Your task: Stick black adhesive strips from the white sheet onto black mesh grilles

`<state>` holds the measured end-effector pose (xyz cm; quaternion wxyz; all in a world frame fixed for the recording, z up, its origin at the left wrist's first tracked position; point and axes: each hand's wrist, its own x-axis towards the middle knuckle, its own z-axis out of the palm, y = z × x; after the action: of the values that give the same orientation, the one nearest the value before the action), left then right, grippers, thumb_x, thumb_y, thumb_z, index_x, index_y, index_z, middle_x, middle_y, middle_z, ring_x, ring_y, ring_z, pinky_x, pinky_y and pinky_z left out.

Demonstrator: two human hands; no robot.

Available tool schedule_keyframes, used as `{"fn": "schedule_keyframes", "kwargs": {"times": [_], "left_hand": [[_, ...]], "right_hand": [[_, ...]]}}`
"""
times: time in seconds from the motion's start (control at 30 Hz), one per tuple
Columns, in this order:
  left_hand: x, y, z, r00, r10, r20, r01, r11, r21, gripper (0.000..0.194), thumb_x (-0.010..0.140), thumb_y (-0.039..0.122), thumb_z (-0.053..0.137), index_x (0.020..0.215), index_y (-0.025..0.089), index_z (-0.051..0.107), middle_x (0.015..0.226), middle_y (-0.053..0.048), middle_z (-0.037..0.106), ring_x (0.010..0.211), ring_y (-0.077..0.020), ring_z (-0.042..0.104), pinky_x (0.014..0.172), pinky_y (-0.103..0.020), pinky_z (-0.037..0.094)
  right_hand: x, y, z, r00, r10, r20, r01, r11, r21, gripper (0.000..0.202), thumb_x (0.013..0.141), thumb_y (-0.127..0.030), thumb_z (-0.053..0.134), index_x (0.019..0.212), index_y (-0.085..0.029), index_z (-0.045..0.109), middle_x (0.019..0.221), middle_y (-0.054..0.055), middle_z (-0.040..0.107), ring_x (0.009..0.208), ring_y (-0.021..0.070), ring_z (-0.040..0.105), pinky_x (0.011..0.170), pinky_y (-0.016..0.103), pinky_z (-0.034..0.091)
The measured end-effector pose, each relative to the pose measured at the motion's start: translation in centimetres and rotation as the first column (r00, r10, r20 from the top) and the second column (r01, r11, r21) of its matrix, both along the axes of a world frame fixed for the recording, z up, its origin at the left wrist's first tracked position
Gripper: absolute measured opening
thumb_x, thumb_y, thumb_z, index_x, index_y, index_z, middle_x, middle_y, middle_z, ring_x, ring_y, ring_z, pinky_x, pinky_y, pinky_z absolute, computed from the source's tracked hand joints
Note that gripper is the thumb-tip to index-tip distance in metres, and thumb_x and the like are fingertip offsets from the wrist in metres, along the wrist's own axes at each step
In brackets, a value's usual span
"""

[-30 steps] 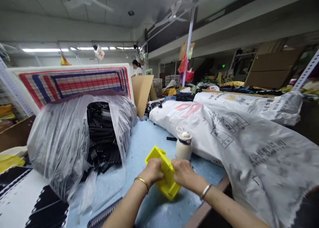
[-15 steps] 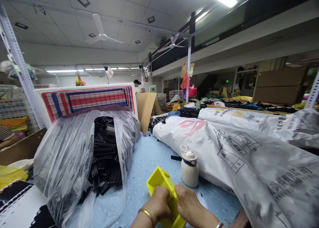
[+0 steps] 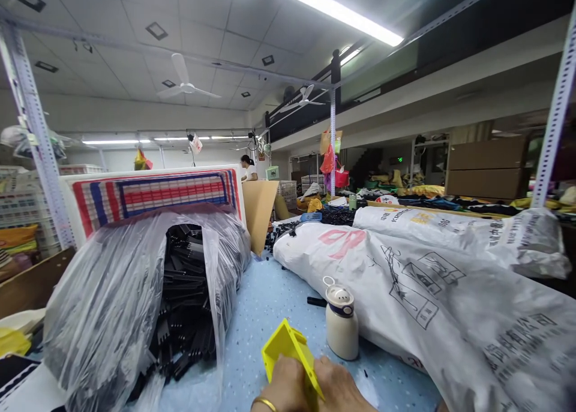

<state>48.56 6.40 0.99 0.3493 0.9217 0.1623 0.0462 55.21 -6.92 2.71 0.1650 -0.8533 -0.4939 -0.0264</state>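
Note:
Low in the head view, my left hand (image 3: 288,381) has its fingers closed on a bright yellow, box-like plastic piece (image 3: 284,339) with an angled open end. A gold bracelet circles that wrist. Against the right side of the same piece, my right hand (image 3: 338,383) is closed on its edge. Most of the fingertips are hidden, and the lower part of the piece runs behind the hands. Just beyond my right hand, a cream bottle (image 3: 342,331) with a dark band and a loop on its lid stands upright on the blue speckled tabletop (image 3: 254,295).
At left, a clear plastic bag (image 3: 108,292) lies open, showing black tined plastic pieces (image 3: 186,280). White printed sacks (image 3: 360,262) cover the right side. A small black piece (image 3: 316,301) lies beside the bottle. A brown board (image 3: 258,211) and a person (image 3: 248,169) are farther back.
The view has tilted upward and shifted a little, so my hands and the yellow piece sit lower in it. Both hands still grip the yellow piece.

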Motion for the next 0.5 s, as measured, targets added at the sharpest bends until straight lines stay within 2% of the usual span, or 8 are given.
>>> {"fn": "schedule_keyframes", "kwargs": {"times": [0.1,0.17,0.23,0.37,0.5], "left_hand": [[-1.1,-0.3,-0.2,0.997,0.062,-0.04,-0.064,0.997,-0.038,0.036,0.072,0.042,0.063,0.101,0.02,0.068,0.102,-0.012,0.064,0.103,-0.0281,0.057,0.095,-0.037,0.044],[-1.8,-0.1,-0.3,0.994,0.086,-0.064,-0.092,0.99,-0.107,0.04,0.077,0.047,0.059,0.108,0.023,0.065,0.111,-0.012,0.061,0.11,-0.0278,0.056,0.096,-0.036,0.044],[-2.1,0.2,-0.4,0.993,0.087,-0.078,-0.1,0.979,-0.177,0.039,0.08,0.049,0.056,0.111,0.025,0.062,0.11,-0.01,0.061,0.11,-0.0263,0.057,0.093,-0.034,0.045],[-1.1,-0.1,-0.1,0.996,0.076,-0.054,-0.085,0.981,-0.174,0.031,0.08,0.046,0.056,0.097,0.022,0.065,0.098,-0.01,0.064,0.101,-0.026,0.059,0.091,-0.035,0.045],[1.0,-1.0,-0.2,0.998,0.061,-0.031,-0.065,0.984,-0.167,0.028,0.075,0.042,0.063,0.082,0.016,0.067,0.089,-0.012,0.066,0.095,-0.0273,0.058,0.09,-0.038,0.045]], "right_hand": [[0.5,0.2,-1.6,1.0,-0.004,-0.004,0.004,0.997,0.078,0.021,0.08,-0.022,0.051,0.094,-0.018,0.066,0.089,0.013,0.067,0.081,0.0259,0.063,0.073,0.033,0.043],[0.7,0.5,-2.2,1.0,-0.022,-0.013,0.023,0.993,0.117,0.017,0.078,-0.021,0.053,0.09,-0.02,0.066,0.084,0.011,0.066,0.077,0.0244,0.062,0.071,0.032,0.043],[0.7,0.8,-2.4,1.0,-0.021,-0.019,0.024,0.988,0.151,0.015,0.077,-0.021,0.053,0.087,-0.021,0.064,0.081,0.01,0.065,0.074,0.024,0.061,0.068,0.032,0.042],[0.9,0.7,-2.4,1.0,0.0,0.013,-0.002,0.986,0.165,0.013,0.076,-0.022,0.052,0.083,-0.02,0.062,0.08,0.01,0.065,0.074,0.024,0.061,0.067,0.031,0.041],[0.8,0.2,-1.9,0.999,-0.024,0.027,0.021,0.994,0.11,0.018,0.079,-0.018,0.047,0.086,-0.017,0.064,0.081,0.01,0.067,0.074,0.0237,0.063,0.064,0.029,0.042]]}}
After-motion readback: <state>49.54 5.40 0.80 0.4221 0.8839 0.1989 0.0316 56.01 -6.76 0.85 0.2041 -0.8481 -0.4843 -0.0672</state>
